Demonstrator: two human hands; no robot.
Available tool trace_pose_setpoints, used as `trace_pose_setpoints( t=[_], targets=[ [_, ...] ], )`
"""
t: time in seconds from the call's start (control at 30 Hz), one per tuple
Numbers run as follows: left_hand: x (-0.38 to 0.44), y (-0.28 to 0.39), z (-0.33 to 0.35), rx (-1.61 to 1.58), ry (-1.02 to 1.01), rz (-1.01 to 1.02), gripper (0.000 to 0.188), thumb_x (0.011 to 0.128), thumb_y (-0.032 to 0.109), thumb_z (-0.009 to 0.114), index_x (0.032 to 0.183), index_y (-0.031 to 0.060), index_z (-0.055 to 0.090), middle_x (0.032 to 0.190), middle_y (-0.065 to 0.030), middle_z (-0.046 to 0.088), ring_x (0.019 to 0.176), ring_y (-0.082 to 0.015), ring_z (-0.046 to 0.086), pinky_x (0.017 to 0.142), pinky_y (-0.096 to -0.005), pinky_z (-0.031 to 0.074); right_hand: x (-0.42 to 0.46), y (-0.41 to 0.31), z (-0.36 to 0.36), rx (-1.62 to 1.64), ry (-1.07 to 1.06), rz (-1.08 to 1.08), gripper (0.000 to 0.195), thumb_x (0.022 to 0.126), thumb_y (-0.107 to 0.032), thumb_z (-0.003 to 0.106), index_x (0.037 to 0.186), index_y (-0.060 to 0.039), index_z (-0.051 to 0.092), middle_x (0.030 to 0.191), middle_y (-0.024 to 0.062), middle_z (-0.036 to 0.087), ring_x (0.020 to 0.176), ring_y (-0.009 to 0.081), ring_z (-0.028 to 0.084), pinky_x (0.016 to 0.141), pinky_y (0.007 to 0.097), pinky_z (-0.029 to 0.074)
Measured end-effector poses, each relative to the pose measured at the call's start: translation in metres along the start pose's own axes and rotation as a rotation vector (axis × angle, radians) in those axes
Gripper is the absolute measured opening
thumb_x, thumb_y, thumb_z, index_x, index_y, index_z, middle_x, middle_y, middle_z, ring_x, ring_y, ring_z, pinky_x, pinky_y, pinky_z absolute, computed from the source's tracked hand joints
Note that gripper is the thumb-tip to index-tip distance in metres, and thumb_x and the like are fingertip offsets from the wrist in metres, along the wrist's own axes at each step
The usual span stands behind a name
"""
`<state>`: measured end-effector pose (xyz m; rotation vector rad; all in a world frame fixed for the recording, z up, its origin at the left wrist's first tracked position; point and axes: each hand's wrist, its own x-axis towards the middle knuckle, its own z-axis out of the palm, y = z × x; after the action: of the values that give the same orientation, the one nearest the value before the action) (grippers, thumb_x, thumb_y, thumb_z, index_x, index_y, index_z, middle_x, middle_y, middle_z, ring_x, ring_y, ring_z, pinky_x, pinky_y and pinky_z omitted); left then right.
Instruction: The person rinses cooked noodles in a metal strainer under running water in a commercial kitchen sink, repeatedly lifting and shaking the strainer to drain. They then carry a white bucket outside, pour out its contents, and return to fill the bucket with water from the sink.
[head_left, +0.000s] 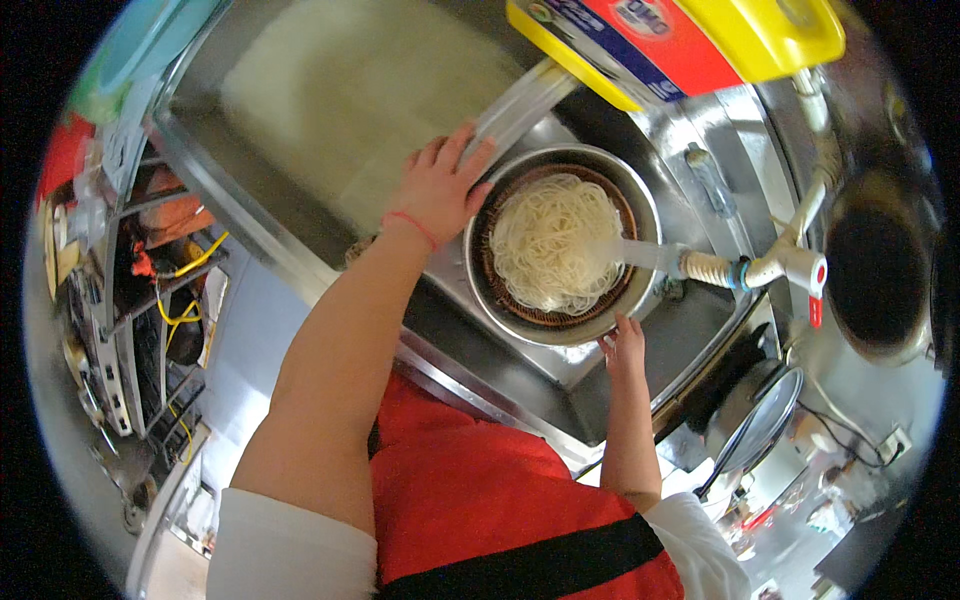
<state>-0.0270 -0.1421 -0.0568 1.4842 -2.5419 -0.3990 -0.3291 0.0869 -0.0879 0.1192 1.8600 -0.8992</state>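
A round metal bowl (649, 199) stands in a stainless steel sink, with a brown woven basket (500, 294) inside it. A heap of pale thin noodles (551, 232) fills much of the basket, and water (600, 257) pours onto them from a white tap hose (651, 255). My left hand (442, 184) lies palm down left of the bowl, thumb by its rim. Its fingers reach a translucent, streaked strip (517, 109); whether they grip it is unclear. My right hand (625, 349) has its fingertips at the bowl's near right rim.
Cloudy liquid (360, 90) sits in the left basin. A yellow and red plastic container (690, 45) hangs over the far side. The tap (806, 270) has a red handle. A lidded pot (757, 420) stands at right, a cluttered rack (161, 300) at left.
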Motion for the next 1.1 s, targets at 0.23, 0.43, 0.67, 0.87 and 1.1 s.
trace_pose_setpoints(
  t=[0.23,0.43,0.67,0.87,1.1],
  targets=[
    [0.002,0.004,-0.004,0.054,-0.071,-0.034,0.054,0.088,0.028,0.054,0.137,0.016,0.036,0.143,-0.0122,0.03,0.12,-0.0371,0.041,0.1,-0.0454,0.037,0.029,-0.017,0.005,-0.194,0.018,-0.088,0.038,0.092,-0.026,0.052,0.122,-0.0034,0.048,0.113,0.0103,0.055,0.098,0.0214,0.054,0.08,0.0371,0.048],
    [0.004,0.007,0.001,0.049,-0.06,-0.013,0.053,0.089,0.025,0.054,0.138,0.0157,0.035,0.145,-0.0135,0.028,0.124,-0.0379,0.038,0.101,-0.0455,0.036,0.011,-0.02,0.014,-0.007,0.006,-0.115,0.047,0.09,-0.022,0.057,0.128,0.0004,0.042,0.109,0.0134,0.058,0.092,0.0212,0.057,0.076,0.0337,0.048],
    [0.006,0.007,0.007,0.073,0.04,0.044,0.052,0.088,0.027,0.054,0.136,0.0136,0.039,0.143,-0.0141,0.031,0.118,-0.0373,0.044,0.096,-0.0463,0.039,0.001,-0.001,0.028,-0.627,0.372,-0.799,0.049,0.085,-0.02,0.062,0.126,-0.0023,0.044,0.123,0.0164,0.046,0.109,0.0301,0.049,0.096,0.038,0.038],
    [0.003,0.001,0.004,0.117,0.053,0.081,0.051,0.088,0.03,0.053,0.136,0.015,0.039,0.143,-0.0124,0.032,0.117,-0.0371,0.044,0.094,-0.0464,0.041,0.008,0.002,0.081,-1.128,-0.213,-1.017,0.062,0.072,-0.009,0.067,0.129,-0.0198,0.046,0.136,0.0147,0.034,0.124,0.0421,0.036,0.099,0.0472,0.038],
    [0.002,0.01,-0.007,0.12,-0.018,0.014,0.051,0.088,0.028,0.054,0.135,0.0129,0.039,0.142,-0.0146,0.033,0.118,-0.0379,0.044,0.095,-0.0467,0.039,0.055,0.015,0.141,-1.15,-0.128,-0.629,0.059,0.073,-0.016,0.068,0.127,-0.0148,0.045,0.135,0.0218,0.034,0.119,0.0425,0.039,0.091,0.0532,0.04]
  ],
)
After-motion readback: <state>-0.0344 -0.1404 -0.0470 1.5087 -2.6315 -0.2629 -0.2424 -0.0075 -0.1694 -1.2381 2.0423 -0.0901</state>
